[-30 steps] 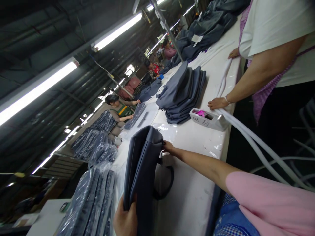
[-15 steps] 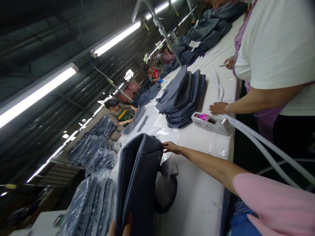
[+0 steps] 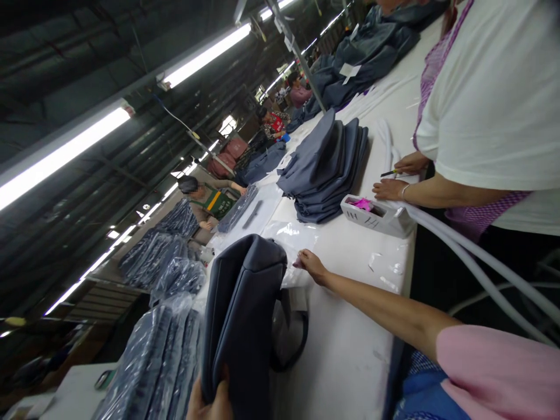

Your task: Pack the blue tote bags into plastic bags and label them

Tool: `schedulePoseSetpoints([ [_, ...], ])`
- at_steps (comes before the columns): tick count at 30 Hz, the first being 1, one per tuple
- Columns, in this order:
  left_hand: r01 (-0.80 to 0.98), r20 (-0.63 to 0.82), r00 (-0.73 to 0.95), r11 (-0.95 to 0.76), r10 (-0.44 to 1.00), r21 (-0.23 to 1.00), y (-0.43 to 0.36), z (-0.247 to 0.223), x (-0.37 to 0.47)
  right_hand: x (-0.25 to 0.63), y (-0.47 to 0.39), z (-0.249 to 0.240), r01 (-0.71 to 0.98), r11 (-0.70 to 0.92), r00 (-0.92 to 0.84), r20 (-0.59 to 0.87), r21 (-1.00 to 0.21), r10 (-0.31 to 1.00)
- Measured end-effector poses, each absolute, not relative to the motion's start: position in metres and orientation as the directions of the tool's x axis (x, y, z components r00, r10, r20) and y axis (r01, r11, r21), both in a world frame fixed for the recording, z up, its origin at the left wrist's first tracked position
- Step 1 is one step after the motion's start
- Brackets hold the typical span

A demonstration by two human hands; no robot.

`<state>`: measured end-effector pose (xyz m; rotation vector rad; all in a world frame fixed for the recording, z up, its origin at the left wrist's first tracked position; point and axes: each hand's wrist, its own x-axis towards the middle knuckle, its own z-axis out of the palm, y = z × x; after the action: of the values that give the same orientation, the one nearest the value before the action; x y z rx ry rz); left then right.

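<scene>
The person's left hand (image 3: 212, 402) grips the lower edge of a dark blue-grey bag (image 3: 249, 315), with the fingers on one side of the panel and the thumb on the other. The bag stands on end at the near part of the white table (image 3: 336, 350), its piped seams running up to a boxy top corner. On its right side a dark strap (image 3: 301, 344) loops out over the table, beside a pale tag (image 3: 298, 298).

The right hand (image 3: 311, 265), reaching in from a pink sleeve (image 3: 494, 367), is just beside that top corner and apart from it. Its fingers are drawn together; something small and dark may be at the fingertips, but the view is too poor to tell whether anything is held.

Left of the bag lies a row of plastic-wrapped dark goods (image 3: 153, 361). Beyond it are a clear plastic sheet (image 3: 291, 233) and a stack of blue-grey bags (image 3: 326, 169). Next to the stack, a white box (image 3: 376, 216) contains something bright pink. Behind the box, a co-worker in a white shirt (image 3: 494, 105) has one hand on white tubing (image 3: 464, 251) and holds a slim cutter (image 3: 388, 173) in the other.
</scene>
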<state>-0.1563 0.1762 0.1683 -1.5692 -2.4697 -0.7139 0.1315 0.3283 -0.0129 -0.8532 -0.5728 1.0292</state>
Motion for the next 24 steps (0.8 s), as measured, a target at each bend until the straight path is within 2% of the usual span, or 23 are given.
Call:
schedulePoseSetpoints([
  [3,0.895,0.362,-0.410,0.293,0.837,0.337,0.175,0.160,-0.150,0.128,0.308,0.000,-0.456,0.251,0.400,0.056,-0.854,0.915],
  [11,0.883,0.312,-0.351,0.201,0.883,0.424,0.151,0.135,-0.114,0.175,0.306,0.026,-0.209,0.158,0.392,0.066,-0.965,0.918],
  [16,0.905,0.415,-0.093,-0.096,0.905,0.414,0.139,0.103,-0.106,0.186,0.280,0.047,-0.114,0.260,0.438,0.186,-0.959,0.880],
  [18,0.910,0.432,-0.026,-0.158,0.902,0.383,0.133,0.086,-0.103,0.186,0.260,0.049,-0.119,0.307,0.471,0.219,-0.944,0.855],
  [21,0.921,0.444,0.035,-0.201,0.895,0.333,0.126,0.064,-0.094,0.190,0.225,0.041,-0.226,0.356,0.503,0.205,-0.907,0.840],
  [24,0.922,0.478,0.061,-0.233,0.876,0.309,0.123,0.049,-0.087,0.192,0.182,0.022,-0.204,0.314,0.483,0.184,-0.927,0.856],
])
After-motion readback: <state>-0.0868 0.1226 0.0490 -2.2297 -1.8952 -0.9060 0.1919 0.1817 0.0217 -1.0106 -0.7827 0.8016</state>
